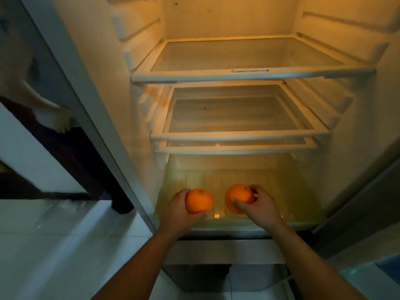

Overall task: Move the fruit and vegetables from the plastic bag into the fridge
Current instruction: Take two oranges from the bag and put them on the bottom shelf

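Note:
The fridge [138, 118] stands open in front of me, lit yellow inside. My left hand [176, 210] grips one orange [199, 201] from its left side. My right hand [258, 205] grips a second orange [237, 195], thumb across its front. Both oranges are held over the front of the clear bottom drawer [270, 187], stem ends up. I cannot tell if they touch the drawer floor. The plastic bag is not in view.
Above the drawer sit glass shelves: an upper one [249, 75] and two lower ones [240, 135] close together. The fridge's left wall edge runs diagonally down. Another person's bare foot [61, 121] and dark trouser leg stand at the left on pale floor tiles [65, 245].

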{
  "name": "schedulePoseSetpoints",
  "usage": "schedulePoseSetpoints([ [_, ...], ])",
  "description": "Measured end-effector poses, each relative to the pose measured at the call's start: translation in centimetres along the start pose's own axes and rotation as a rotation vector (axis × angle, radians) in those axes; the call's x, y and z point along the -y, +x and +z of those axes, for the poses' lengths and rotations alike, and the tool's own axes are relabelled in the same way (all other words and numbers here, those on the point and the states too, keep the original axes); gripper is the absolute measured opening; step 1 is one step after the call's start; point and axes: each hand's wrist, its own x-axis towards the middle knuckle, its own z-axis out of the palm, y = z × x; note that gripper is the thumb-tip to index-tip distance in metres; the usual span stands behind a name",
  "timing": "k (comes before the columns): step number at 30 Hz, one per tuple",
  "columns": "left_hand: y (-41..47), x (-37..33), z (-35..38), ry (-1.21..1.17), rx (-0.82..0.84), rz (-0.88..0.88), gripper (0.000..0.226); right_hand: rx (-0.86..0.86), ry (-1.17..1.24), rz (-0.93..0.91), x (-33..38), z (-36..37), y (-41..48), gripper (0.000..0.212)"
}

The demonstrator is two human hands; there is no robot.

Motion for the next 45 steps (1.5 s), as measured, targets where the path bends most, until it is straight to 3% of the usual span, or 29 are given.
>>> schedulePoseSetpoints([
  [13, -0.5, 0.0, 0.2, -0.199, -0.07, -0.086, 0.077, 0.075, 0.029, 0.068, -1.7, 0.1, 0.5, 0.06],
  [19, 3.1, -0.4, 0.1, -0.439, -0.068, -0.192, 0.066, 0.065, -0.019, 0.028, -0.8, 1.1, 3.3, 0.067],
  [21, 4.6, -0.4, 0.3, -0.396, -0.064, -0.164, 0.059, 0.08, -0.04, -0.006, 0.0, 1.9, 4.3, 0.069],
  [28, 8.8, 1.3, 2.3, -0.102, -0.048, -0.128, 0.081, 0.128, -0.137, -0.129, 1.5, 4.5, 8.0, 0.063],
  [37, 10.1, 2.4, 3.4, -0.272, -0.102, -0.142, 0.078, 0.09, -0.068, -0.061, -0.7, 6.3, 9.9, 0.073],
  [45, 10.0, 4.1, 4.0, -0.139, -0.106, -0.075, 0.087, 0.123, -0.141, -0.129, -2.6, 7.0, 9.4, 0.073],
])
